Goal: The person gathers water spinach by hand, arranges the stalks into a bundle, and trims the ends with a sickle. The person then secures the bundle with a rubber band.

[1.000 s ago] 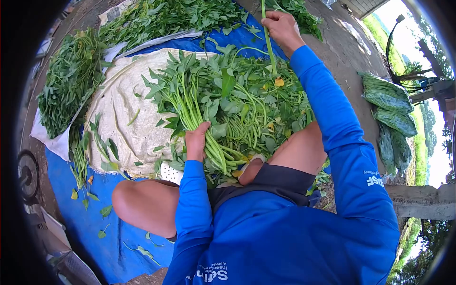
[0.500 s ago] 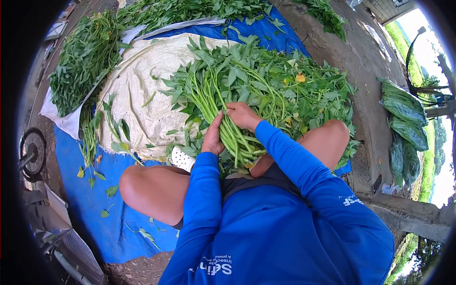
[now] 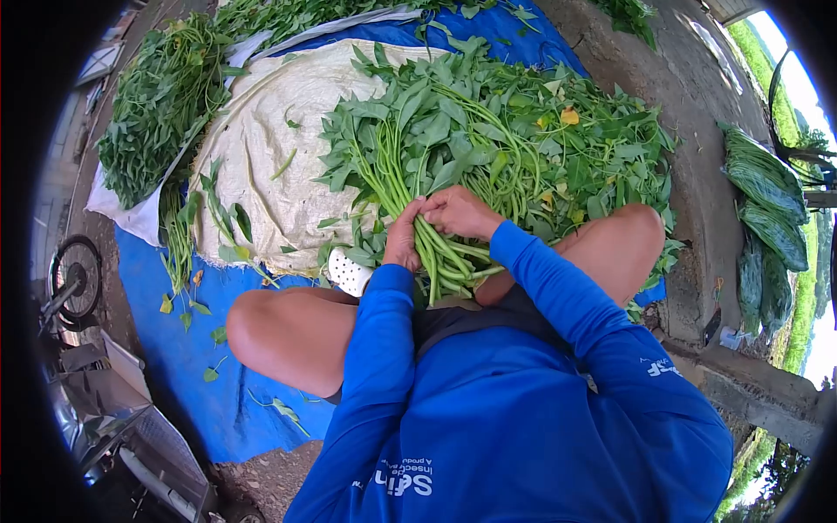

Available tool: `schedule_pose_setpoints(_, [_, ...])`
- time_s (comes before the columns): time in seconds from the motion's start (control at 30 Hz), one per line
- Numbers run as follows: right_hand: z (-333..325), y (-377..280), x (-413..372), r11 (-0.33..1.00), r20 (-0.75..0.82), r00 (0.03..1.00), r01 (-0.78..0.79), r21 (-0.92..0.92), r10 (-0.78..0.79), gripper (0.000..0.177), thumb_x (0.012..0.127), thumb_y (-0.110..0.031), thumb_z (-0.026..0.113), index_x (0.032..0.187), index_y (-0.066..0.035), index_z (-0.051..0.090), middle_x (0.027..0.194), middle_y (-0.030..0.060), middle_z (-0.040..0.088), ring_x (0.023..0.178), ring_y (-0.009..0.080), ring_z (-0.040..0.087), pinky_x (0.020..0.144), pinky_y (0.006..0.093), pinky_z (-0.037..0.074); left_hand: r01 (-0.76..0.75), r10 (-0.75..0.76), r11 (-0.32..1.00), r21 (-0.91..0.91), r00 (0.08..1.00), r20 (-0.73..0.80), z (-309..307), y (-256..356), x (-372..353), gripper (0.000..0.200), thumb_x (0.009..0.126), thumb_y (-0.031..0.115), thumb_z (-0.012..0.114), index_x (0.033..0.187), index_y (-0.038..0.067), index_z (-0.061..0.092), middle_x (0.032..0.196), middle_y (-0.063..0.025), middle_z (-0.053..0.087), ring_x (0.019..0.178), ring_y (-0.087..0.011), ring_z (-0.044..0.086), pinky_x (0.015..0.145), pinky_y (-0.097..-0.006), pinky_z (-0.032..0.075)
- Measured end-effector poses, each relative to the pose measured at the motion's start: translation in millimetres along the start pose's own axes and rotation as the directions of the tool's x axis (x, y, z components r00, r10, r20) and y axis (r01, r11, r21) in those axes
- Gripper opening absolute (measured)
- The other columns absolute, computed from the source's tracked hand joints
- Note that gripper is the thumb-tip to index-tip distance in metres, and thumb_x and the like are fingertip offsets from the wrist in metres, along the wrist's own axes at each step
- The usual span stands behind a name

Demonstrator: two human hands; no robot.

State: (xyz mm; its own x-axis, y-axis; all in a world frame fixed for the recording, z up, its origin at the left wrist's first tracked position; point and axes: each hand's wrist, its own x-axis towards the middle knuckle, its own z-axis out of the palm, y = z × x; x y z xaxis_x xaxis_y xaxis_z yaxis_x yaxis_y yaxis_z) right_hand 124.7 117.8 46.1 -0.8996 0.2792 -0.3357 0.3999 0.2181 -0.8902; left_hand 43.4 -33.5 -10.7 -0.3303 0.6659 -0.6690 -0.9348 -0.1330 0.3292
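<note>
I sit cross-legged in a blue long-sleeved shirt with a big heap of leafy green stalks (image 3: 514, 148) in front of my knees. My left hand (image 3: 403, 237) is wrapped around a bunch of long green stems (image 3: 440, 257) near their cut ends. My right hand (image 3: 462, 212) presses on the same bunch from the right, its fingers closed over the stems and touching my left hand. The leafy tops of the bunch fan out up and to the left over a pale woven sack (image 3: 261, 148).
A blue tarp (image 3: 166, 366) covers the ground under me. More greens (image 3: 157, 96) lie piled at the far left. A white perforated shoe (image 3: 349, 272) sits by my left knee. Bundled greens (image 3: 767, 200) lie on the concrete at right. A bicycle wheel (image 3: 74, 275) stands at left.
My right hand came down from the far greens, where it held one stalk, and now grips the bunch beside my left hand. The view has shifted slightly downward.
</note>
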Motion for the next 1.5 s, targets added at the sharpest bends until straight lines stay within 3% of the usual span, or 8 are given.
schedule_pose_setpoints(0.17, [-63,-53,84,0.960,-0.383,0.907,0.245,0.136,-0.177,0.025,0.099,-0.028,0.074,0.102,-0.004,0.077,0.083,-0.0021,0.066,0.072,0.0093,0.056,0.068,0.0296,0.048,-0.009,0.010,0.998,0.062,1.000,-0.025,51,41,-65,0.037,0.095,0.024,0.080,0.124,0.004,0.069,0.106,-0.0125,0.078,0.083,-0.0261,0.078,0.075,-0.0435,0.068])
schedule_pose_setpoints(0.4, [-86,-124,138,0.883,0.085,0.993,0.031,0.469,-0.080,0.035,0.105,-0.038,0.068,0.122,-0.007,0.074,0.108,0.0012,0.069,0.091,0.0112,0.063,0.084,0.0262,0.053,-0.064,0.058,0.995,0.078,0.995,0.079,67,54,-92,0.044,0.094,0.024,0.080,0.130,0.003,0.067,0.111,-0.0129,0.077,0.096,-0.0275,0.077,0.087,-0.0430,0.066])
schedule_pose_setpoints(0.53, [-152,-150,74,0.867,-0.305,0.911,0.375,0.328,-0.278,0.033,0.106,-0.034,0.068,0.124,-0.006,0.074,0.103,-0.0021,0.071,0.094,0.0088,0.066,0.083,0.0270,0.055,-0.138,0.141,0.990,-0.030,0.981,0.136,62,72,-94,0.050,0.096,0.024,0.075,0.138,0.000,0.063,0.121,-0.0172,0.076,0.107,-0.0304,0.077,0.096,-0.0444,0.064])
schedule_pose_setpoints(0.7, [-196,-93,18,0.970,-0.332,0.942,0.122,0.211,-0.047,0.027,0.101,-0.032,0.074,0.108,-0.007,0.079,0.097,0.0032,0.076,0.091,0.0112,0.070,0.081,0.0289,0.058,-0.280,0.279,0.960,0.009,0.956,0.088,63,82,-93,0.046,0.097,0.022,0.073,0.136,-0.001,0.064,0.121,-0.0177,0.076,0.107,-0.0317,0.076,0.097,-0.0454,0.064])
schedule_pose_setpoints(0.9, [-197,74,42,0.920,-0.603,0.755,-0.382,-0.083,0.259,0.029,0.090,-0.026,0.070,0.105,-0.003,0.080,0.115,0.0241,0.077,0.110,0.0440,0.073,0.100,0.0486,0.057,-0.448,0.506,0.816,0.365,0.859,-0.078,84,103,-96,0.037,0.101,0.027,0.072,0.122,-0.004,0.070,0.108,-0.0122,0.078,0.091,-0.0247,0.077,0.085,-0.0377,0.064])
schedule_pose_setpoints(1.2, [-173,67,48,0.840,-0.593,0.786,-0.433,-0.327,0.173,0.034,0.089,-0.022,0.065,0.110,0.002,0.078,0.125,0.0265,0.073,0.113,0.0472,0.071,0.099,0.0526,0.057,-0.365,0.412,0.859,0.358,0.909,-0.060,64,85,-90,0.042,0.101,0.024,0.068,0.128,-0.009,0.065,0.113,-0.0200,0.076,0.095,-0.0307,0.078,0.085,-0.0429,0.067])
schedule_pose_setpoints(1.3, [-191,17,35,0.954,-0.408,0.871,-0.300,0.002,0.275,0.023,0.098,-0.017,0.070,0.115,-0.003,0.075,0.103,0.0114,0.077,0.088,0.0258,0.074,0.075,0.0422,0.060,-0.349,0.398,0.855,0.383,0.916,-0.054,35,84,-67,0.044,0.101,0.024,0.069,0.128,-0.010,0.064,0.113,-0.0207,0.076,0.096,-0.0310,0.079,0.087,-0.0427,0.068])
schedule_pose_setpoints(1.5, [-213,-34,-3,0.668,-0.066,0.936,-0.195,0.718,0.345,0.020,0.107,-0.029,0.070,0.117,-0.012,0.072,0.086,-0.0049,0.070,0.075,0.0086,0.065,0.064,0.0278,0.053,-0.403,0.457,0.835,0.375,0.887,-0.064,46,83,-65,0.040,0.097,0.023,0.075,0.123,-0.007,0.067,0.104,-0.0147,0.076,0.084,-0.0247,0.077,0.076,-0.0385,0.066])
